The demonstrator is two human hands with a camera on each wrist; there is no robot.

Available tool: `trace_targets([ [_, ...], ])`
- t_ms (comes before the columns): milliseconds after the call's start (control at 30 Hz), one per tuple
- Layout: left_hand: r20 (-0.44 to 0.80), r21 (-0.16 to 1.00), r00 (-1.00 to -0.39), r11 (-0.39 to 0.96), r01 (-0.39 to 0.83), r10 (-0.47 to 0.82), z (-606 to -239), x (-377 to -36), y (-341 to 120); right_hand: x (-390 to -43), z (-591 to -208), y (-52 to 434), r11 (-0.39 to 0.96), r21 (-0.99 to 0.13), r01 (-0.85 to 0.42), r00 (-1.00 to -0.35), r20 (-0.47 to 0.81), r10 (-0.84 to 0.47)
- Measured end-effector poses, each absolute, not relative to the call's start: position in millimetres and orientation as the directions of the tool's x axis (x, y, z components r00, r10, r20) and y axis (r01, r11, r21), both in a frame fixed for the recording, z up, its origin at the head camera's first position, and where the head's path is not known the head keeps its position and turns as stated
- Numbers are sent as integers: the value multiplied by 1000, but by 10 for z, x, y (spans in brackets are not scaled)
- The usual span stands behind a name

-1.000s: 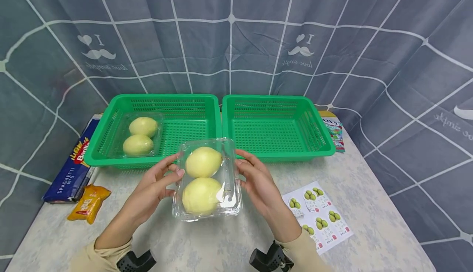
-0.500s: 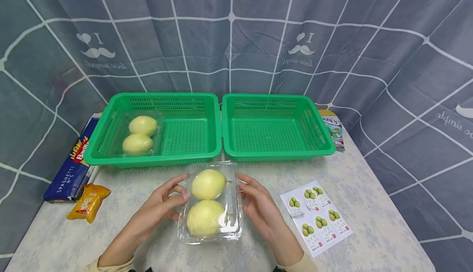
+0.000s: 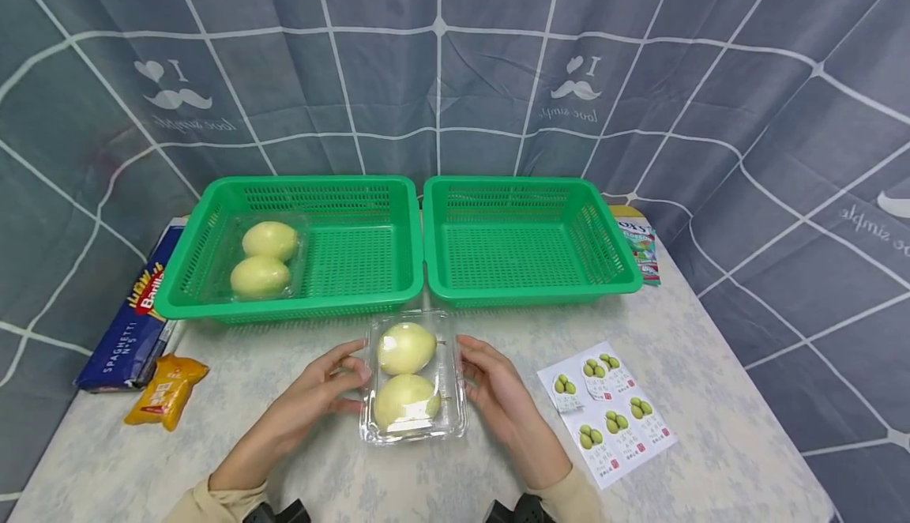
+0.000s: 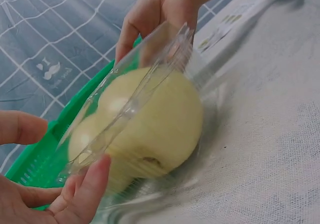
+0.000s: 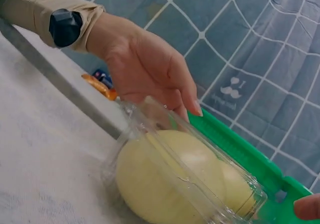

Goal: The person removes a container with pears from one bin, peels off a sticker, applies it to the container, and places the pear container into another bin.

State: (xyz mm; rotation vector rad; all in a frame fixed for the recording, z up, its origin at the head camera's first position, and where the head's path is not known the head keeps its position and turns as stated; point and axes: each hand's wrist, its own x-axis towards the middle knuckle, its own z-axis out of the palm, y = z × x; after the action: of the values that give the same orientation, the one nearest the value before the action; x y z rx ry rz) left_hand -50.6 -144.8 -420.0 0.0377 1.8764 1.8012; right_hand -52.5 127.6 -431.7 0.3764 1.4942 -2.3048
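A clear plastic clamshell box [image 3: 412, 377] holds two pale yellow, pear-like fruits [image 3: 405, 404], one above the other, their stems pointing right. It lies low at the table, lid closed. My left hand [image 3: 320, 389] holds its left side, with fingertips at the rim in the left wrist view. My right hand [image 3: 501, 385] holds the opposite side, its fingers partly seen through the plastic. Another clear box [image 3: 298, 258] with two such fruits stands in the left green basket [image 3: 284, 314].
Beside it stands a second green basket [image 3: 529, 294]. A sheet of fruit stickers [image 3: 618, 468] lies right of my hands. On the left are a blue spaghetti box [image 3: 117, 357] and an orange snack packet [image 3: 167, 393]. Another packet [image 3: 643, 250] shows behind the right basket.
Both hands have lowered the clamshell box from in front of the left basket's edge down toward the table. The hands stay at its two sides.
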Motion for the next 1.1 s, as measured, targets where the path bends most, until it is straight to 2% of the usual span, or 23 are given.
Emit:
trace_targets([
  [200,-358,933,-866,89,-350,349,-4204,-541,-1457,-529,-4286,1303,-358,-834,421,-907,-399,-137],
  [367,-364,928,-867,54,-368,340,-4207,-550,-1470,-520,-4190,1439,-249,-889,384,-921,-348,-177],
  [467,-356,929,-865,40,-367,354,-4210,-556,-1475,-509,-4118,1655,-95,-948,304,-943,-286,-169],
  [567,-346,932,-862,29,-361,370,-4215,-559,-1479,-481,-4072,1964,176,-966,189,-967,-215,-138],
  [667,-336,935,-859,23,-355,385,-4217,-561,-1485,-443,-4055,2275,461,-880,111,-977,-182,-112],
  [800,-340,933,-858,22,-359,386,-4210,-561,-1489,-393,-4070,2546,677,-730,94,-973,-213,-94],
  [933,-338,934,-859,23,-358,384,-4203,-563,-1487,-363,-4119,2644,764,-639,89,-969,-232,-81],
  [1100,-354,928,-857,23,-373,374,-4195,-564,-1482,-353,-4188,2655,800,-593,90,-967,-245,-73],
])
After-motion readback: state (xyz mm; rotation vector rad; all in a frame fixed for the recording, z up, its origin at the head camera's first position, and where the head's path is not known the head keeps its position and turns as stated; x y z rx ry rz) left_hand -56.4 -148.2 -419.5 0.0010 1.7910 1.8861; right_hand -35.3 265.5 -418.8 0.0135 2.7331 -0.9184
